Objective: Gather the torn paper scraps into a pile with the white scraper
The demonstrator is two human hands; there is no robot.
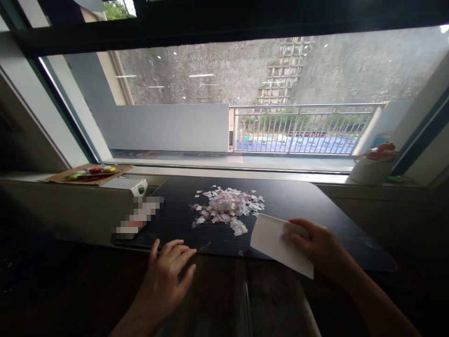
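R hand (321, 241) has thumb & fingers pinched on a white card (268, 238), gripping it nr its R end; the rest sticks out to the L of those fingers, over the near edge of the dark table (294, 192). L hand (171, 267) has its fingers loosely spread, palm down, no grip on anything seen; tips are by the table's near edge, can't tell if they touch it. A thin clear strip (205, 246) lies just beyond the L index tip, maybe touching. Heap of paper bits (229, 206) is on the table, beyond & btwn both sets of fingers, its R-most bits close to the card's far L corner. Card looks v. light, fairly stiff w/ a slight bend, so prob. flexes if pushed hard; not v. slippery, I'd guess. Good hold is abt where the R fingers are, flat btwn thumb & fingers, or by both long edges for less flop. Bits look near-weightless, thin, easily scattered; prob. fiddly singly, better pinched in clumps w/ several fingertips.
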